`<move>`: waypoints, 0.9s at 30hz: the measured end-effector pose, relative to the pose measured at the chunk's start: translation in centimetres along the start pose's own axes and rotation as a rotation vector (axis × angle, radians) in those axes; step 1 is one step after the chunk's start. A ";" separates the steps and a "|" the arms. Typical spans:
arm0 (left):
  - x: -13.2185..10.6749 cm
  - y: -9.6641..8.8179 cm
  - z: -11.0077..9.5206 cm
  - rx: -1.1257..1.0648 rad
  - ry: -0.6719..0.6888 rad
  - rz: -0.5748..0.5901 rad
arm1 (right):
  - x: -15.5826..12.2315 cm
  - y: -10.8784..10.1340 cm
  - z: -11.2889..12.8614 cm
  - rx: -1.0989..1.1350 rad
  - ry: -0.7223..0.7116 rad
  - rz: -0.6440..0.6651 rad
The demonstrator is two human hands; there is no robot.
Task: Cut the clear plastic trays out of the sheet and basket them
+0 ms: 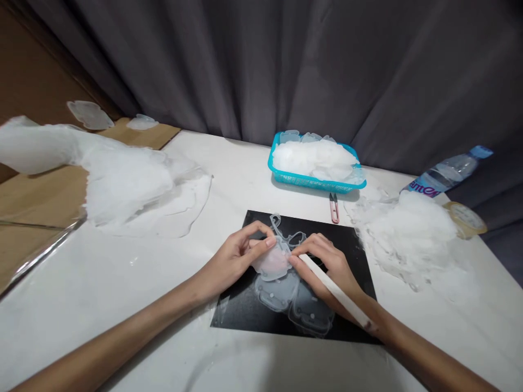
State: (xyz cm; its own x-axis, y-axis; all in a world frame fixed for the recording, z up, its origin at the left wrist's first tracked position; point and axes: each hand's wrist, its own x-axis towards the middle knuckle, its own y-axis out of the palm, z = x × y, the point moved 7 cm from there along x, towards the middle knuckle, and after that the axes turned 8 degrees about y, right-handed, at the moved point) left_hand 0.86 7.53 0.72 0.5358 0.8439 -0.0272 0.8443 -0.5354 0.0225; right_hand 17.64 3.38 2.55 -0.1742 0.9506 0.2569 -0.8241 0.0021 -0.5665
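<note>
On the black mat (245, 313) lies a clear plastic sheet of moulded shapes (300, 307). My left hand (239, 256) pinches a small translucent piece (272, 262) over the sheet, fingers curled round its edge. My right hand (327, 267) grips a white stick-like tool (341, 296) like a pen, its tip touching the same piece. Both hands meet at the mat's middle.
A turquoise basket (286, 175) of translucent pieces stands behind the mat, red thread snips (334, 208) beside it. Heaps of plastic film lie at left (122, 185) and right (412, 234). A water bottle (445, 173) and a tape roll (463, 218) sit far right. Grey curtain behind.
</note>
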 end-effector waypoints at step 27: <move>-0.6 0.7 1.2 -0.226 -0.131 0.027 | -1.2 -1.7 1.7 -0.387 -0.441 -0.073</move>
State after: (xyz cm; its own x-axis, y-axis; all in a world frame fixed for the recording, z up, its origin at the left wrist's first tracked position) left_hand 1.15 6.63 -0.50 0.5670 0.8096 -0.1519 0.8148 -0.5242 0.2475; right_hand 18.36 1.65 4.58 -0.4007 0.7248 0.5605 -0.6005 0.2542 -0.7581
